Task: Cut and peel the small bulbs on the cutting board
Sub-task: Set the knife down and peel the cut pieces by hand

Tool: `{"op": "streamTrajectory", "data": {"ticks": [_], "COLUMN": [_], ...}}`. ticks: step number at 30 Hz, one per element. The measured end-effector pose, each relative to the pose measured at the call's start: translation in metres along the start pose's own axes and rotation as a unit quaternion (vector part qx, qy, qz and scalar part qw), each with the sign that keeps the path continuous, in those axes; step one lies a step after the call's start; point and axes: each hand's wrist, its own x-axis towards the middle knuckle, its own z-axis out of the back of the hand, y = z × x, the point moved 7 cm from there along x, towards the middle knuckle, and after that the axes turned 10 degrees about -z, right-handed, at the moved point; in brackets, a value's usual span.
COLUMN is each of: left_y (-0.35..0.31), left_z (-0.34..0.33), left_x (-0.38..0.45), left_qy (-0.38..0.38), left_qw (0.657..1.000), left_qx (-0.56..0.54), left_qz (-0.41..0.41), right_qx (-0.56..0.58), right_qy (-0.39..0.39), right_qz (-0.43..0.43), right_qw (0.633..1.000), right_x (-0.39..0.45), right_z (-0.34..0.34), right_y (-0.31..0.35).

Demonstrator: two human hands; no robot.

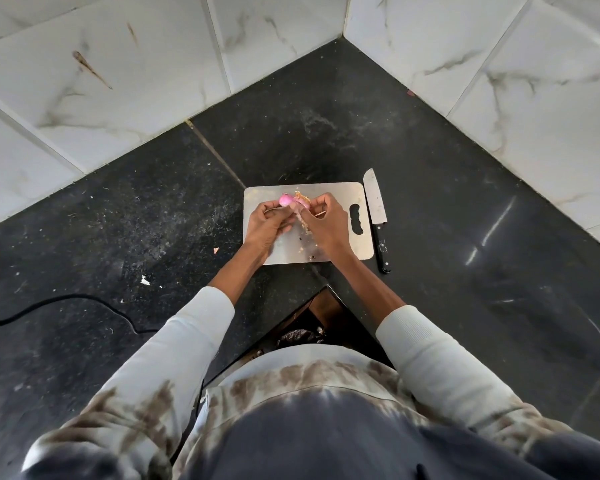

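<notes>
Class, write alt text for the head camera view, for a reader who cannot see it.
Two hands, left hand and right hand, peel a small pink bulb over a metal cutting board on a black counter. A knife lies just right of the board.

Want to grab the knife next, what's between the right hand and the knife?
In the head view, only bare cutting board with its handle cutout separates the right hand from the knife.

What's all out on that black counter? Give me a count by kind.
Cutting board: 1
Knife: 1
Pink bulb, held between the left hand and right hand: 1
Black cable: 1
Total: 4
</notes>
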Motion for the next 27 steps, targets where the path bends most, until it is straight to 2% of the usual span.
{"op": "streamTrajectory", "data": {"ticks": [16, 23, 27], "left_y": [0.0, -0.007, -0.007], "left_z": [-0.002, 0.01, 0.021], "left_x": [-0.002, 0.002, 0.007], "left_qy": [0.007, 0.002, 0.001], "left_qw": [0.993, 1.0, 0.997], "left_qx": [-0.095, 0.018, 0.078], "left_qz": [0.065, 0.012, -0.026], "right_qx": [-0.032, -0.084, -0.074], "right_qy": [-0.019, -0.045, -0.052], "right_qz": [-0.039, -0.031, -0.043], "right_qw": [0.999, 0.995, 0.995], "right_x": [0.014, 0.025, 0.028], "right_z": [0.012, 0.03, 0.035], "right_y": [-0.02, -0.04, -0.048]}}
